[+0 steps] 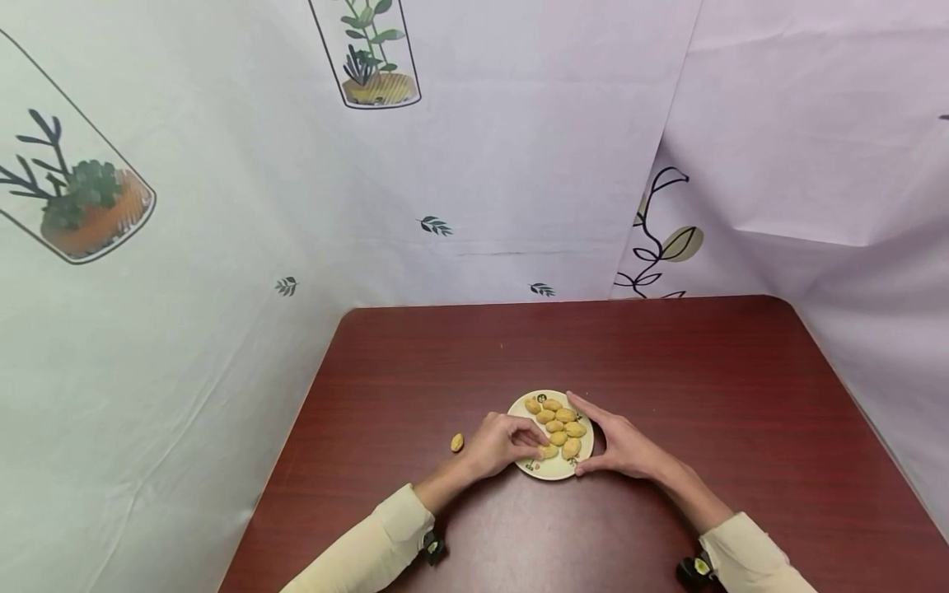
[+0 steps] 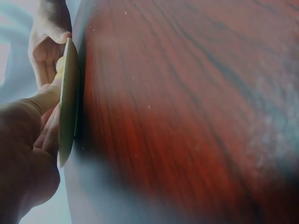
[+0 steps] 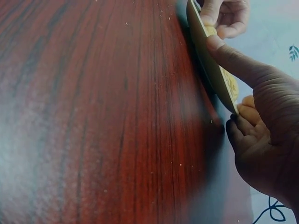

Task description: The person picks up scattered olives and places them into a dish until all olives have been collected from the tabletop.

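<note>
A round cream plate (image 1: pixel 528 471) with small printed designs on its rim stands on the table, bearing several yellow-brown oval nuts (image 1: pixel 566 415). My left hand (image 1: pixel 498 445) reaches over the plate's left side, thumb and fingertips pinching a nut (image 1: pixel 549 451) low on the plate. The right hand (image 1: pixel 624 445) holds the plate by its right edge, with the thumb at the near rim and fingers at the far rim. In the right wrist view, the right thumb (image 3: pixel 229 53) rests on the rim. Left of the plate, a single nut (image 1: pixel 457 443) lies on the table.
The dark red wood-grain table (image 1: pixel 415 354) has rounded far corners. Pale cloth walls (image 1: pixel 519 165) with printed plants meet it at the back and sides. Dark wrist devices (image 1: pixel 433 547) sit below both sleeves.
</note>
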Motion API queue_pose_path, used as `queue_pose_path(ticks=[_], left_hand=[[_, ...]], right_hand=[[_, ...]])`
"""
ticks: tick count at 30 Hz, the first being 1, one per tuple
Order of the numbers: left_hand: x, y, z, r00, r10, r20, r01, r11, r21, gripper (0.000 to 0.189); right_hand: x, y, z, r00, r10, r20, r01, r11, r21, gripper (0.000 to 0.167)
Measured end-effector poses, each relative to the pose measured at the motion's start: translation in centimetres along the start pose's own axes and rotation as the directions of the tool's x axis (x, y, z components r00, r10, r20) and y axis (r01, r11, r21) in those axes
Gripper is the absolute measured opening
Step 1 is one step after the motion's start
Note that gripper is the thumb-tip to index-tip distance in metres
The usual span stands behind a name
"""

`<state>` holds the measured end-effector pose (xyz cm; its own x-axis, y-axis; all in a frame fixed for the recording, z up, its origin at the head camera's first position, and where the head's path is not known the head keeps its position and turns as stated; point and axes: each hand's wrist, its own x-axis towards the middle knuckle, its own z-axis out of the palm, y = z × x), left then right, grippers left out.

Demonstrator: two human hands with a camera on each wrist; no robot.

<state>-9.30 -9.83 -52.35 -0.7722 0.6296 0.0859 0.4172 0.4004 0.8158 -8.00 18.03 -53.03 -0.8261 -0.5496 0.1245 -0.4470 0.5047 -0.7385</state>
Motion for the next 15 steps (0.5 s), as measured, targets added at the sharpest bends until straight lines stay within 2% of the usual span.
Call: queue_pose_path(ticks=[6, 15], left_hand=[[0.25, 0.06, 0.23, 1.0, 0.003, -0.003, -0.003, 1.0, -0.004, 0.017], [0.46, 0.12, 0.2, 0.998, 0.036, 0.041, -0.038, 0.999, 0.036, 0.025]], right_hand=[[0.03, 0.03, 0.03, 1.0, 0.005, 0.001, -0.005, 1.0, -0.005, 0.118], [0.01, 0.09, 0.06, 1.0, -0.002, -0.006, 0.002, 1.0, -0.006, 0.118]])
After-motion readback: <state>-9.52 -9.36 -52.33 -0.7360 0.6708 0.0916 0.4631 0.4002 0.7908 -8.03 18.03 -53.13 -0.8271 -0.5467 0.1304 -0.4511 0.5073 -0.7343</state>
